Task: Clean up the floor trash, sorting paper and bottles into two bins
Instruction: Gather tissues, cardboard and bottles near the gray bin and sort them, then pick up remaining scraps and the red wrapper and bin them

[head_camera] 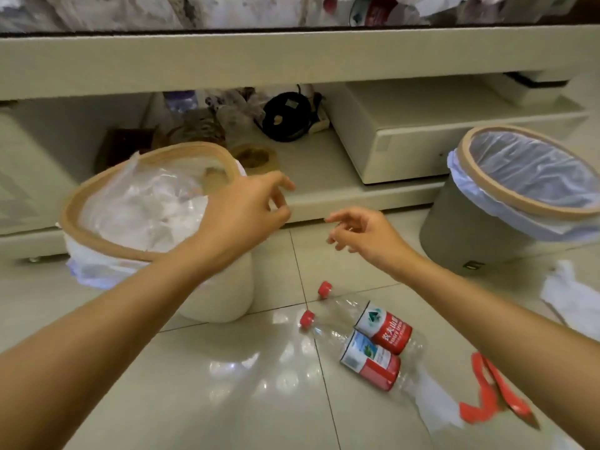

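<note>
Scissors lie on the floor nearest, beside two bottles. Paper lies at the floor's right edge. Left hand and right hand hover, fingers loosely spread, holding nothing. Left bin contains paper; right bin stands farther.

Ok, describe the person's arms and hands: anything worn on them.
Both forearms are bare as far as the frame shows: no sleeves, gloves, watch or bracelets visible. The left hand and right hand show no rings that I can make out.
</note>
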`<state>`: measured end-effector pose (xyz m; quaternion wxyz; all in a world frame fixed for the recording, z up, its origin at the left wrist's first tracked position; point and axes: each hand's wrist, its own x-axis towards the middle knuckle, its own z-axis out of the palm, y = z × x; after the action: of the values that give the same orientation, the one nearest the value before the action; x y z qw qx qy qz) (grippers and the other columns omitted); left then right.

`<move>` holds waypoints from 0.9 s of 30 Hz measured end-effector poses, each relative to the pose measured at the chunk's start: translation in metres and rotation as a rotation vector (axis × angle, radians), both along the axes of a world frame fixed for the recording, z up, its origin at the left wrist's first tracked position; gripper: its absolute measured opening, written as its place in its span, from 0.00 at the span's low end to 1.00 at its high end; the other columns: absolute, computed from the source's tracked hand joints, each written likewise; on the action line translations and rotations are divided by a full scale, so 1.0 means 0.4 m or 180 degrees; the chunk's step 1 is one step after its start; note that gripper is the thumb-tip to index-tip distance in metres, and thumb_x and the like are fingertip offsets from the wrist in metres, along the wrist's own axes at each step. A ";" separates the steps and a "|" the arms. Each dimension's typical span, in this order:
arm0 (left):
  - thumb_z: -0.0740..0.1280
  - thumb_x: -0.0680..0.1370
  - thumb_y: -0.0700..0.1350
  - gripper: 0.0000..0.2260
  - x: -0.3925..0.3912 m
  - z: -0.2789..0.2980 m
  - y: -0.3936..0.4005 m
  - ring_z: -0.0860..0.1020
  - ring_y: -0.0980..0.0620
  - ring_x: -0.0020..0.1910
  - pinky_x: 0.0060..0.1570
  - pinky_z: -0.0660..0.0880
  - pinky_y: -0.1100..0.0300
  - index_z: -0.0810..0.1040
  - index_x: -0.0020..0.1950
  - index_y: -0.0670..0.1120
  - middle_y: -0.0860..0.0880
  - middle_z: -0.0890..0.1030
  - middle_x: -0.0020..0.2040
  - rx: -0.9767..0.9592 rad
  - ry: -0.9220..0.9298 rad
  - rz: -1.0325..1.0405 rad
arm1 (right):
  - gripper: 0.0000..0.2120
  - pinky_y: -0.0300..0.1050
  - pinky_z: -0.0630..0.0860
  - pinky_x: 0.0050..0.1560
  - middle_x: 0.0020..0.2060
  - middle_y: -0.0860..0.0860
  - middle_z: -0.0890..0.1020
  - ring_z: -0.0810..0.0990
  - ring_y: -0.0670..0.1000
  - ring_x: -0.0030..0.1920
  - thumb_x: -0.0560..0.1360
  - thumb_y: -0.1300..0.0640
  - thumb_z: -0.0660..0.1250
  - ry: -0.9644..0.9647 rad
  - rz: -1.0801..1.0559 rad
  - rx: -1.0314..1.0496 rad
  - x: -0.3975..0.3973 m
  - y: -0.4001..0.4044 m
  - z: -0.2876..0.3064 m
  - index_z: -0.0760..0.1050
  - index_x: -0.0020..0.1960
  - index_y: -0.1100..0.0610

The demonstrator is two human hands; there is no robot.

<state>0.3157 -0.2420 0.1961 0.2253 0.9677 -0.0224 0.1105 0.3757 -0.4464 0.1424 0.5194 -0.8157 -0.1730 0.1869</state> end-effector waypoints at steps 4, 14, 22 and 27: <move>0.67 0.76 0.53 0.15 0.017 -0.139 -0.147 0.77 0.58 0.46 0.46 0.75 0.60 0.72 0.63 0.57 0.58 0.80 0.50 0.0289 0.0757 -0.0657 | 0.14 0.48 0.78 0.52 0.47 0.48 0.81 0.80 0.47 0.46 0.73 0.55 0.69 -0.0098 0.0099 -0.1116 -0.005 -0.164 -0.143 0.74 0.58 0.48; 0.66 0.71 0.58 0.22 -0.004 -0.519 -0.190 0.74 0.51 0.58 0.54 0.71 0.57 0.71 0.63 0.54 0.53 0.74 0.60 0.1892 0.2606 -0.0976 | 0.40 0.49 0.73 0.54 0.62 0.53 0.73 0.76 0.55 0.57 0.69 0.40 0.70 -0.0047 0.0890 -0.2823 -0.087 -0.281 -0.373 0.54 0.74 0.48; 0.64 0.66 0.72 0.23 -0.005 -0.447 -0.129 0.76 0.62 0.47 0.47 0.73 0.65 0.71 0.58 0.67 0.64 0.77 0.51 -0.0520 0.2130 -0.0891 | 0.45 0.52 0.73 0.58 0.67 0.55 0.68 0.72 0.56 0.60 0.71 0.44 0.71 0.0112 0.0245 -0.1759 -0.061 -0.285 -0.379 0.44 0.76 0.45; 0.71 0.69 0.62 0.15 0.033 -0.313 -0.238 0.76 0.51 0.47 0.49 0.73 0.52 0.75 0.52 0.62 0.56 0.78 0.46 -0.1804 0.1224 -0.0416 | 0.49 0.51 0.76 0.61 0.69 0.49 0.67 0.74 0.50 0.62 0.65 0.51 0.76 0.0217 -0.0428 -0.0291 -0.023 -0.292 -0.304 0.46 0.74 0.40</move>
<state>0.3291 -0.3373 0.0709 0.4917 0.8664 -0.0099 -0.0866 0.3667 -0.5631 0.0208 0.4986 -0.8415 -0.0913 0.1870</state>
